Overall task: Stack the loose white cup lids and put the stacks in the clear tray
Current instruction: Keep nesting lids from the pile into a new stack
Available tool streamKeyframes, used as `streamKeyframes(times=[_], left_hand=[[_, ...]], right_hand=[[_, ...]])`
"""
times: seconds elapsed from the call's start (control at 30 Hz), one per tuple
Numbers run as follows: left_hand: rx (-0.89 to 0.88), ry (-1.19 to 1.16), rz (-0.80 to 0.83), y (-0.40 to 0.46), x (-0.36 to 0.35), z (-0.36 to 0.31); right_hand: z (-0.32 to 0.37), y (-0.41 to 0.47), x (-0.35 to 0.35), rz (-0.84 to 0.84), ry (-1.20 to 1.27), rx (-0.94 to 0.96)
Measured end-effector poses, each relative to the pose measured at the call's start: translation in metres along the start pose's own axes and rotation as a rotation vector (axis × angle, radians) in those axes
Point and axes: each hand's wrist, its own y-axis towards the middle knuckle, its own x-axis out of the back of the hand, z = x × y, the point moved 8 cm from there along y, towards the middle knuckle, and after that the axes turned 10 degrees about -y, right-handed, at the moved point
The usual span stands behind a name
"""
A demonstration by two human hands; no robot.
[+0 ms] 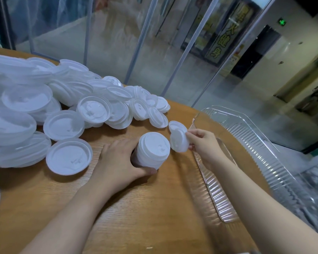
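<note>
Lids (62, 107): loose heap, we count none; covers the table's left side to its far edge, some nested, some flat, one lone lid (175, 126) near the tray's far end.
Stack (151, 150): mid-table, lying tilted. Our left hand (117, 158) wraps it, thumb under, fingers curled behind.
Single lid (179, 142): pinched on edge by our right hand (205, 143), thumb and fingertips, just beside the stack top, not yet seated.
Tray (250, 136): clear, ribbed, at the table's right edge; appears to hold no stacks yet.
Risks, as we judge: lid goes on crooked w/ tilt, won't nest, stack jams or splays. Thin pinch may slip, lid drops. Left elbow near heap; a nudge could slide lids off. Tray sits partly past the table's edge, may tip under load.
Surface: wood-grain table (154, 208), rounded edge.
Room: clear plastic strip curtain (145, 33) behind, pale floor, doorway w/ green exit sign (281, 22) far right.
</note>
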Motion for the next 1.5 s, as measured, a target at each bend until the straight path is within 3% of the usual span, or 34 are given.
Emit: streamKeyframes(times=[0.23,0.53,0.73,0.9,1.03,1.3,1.5], left_hand=[[-0.007,-0.003,0.012,0.001,0.0,0.0],[-0.011,-0.013,0.008,0.002,0.0,-0.001],[-0.01,-0.026,0.014,0.001,0.0,-0.002],[-0.012,-0.025,0.007,0.001,0.001,-0.003],[-0.009,-0.014,0.001,0.001,0.002,-0.003],[-0.008,-0.005,-0.007,0.002,0.001,-0.002],[-0.01,-0.009,0.0,0.002,0.0,-0.002]], right_hand=[[0.0,-0.006,-0.001,0.04,0.002,0.033],[0.007,-0.003,0.007,-0.048,0.093,0.082],[-0.005,-0.006,-0.008,0.029,0.252,-0.022],[-0.028,-0.003,-0.023,-0.004,0.081,-0.056],[-0.03,-0.002,-0.029,0.023,0.084,-0.059],[-0.027,0.0,-0.037,0.105,-0.236,0.105],[-0.005,-0.006,-0.025,0.01,-0.182,0.175]])
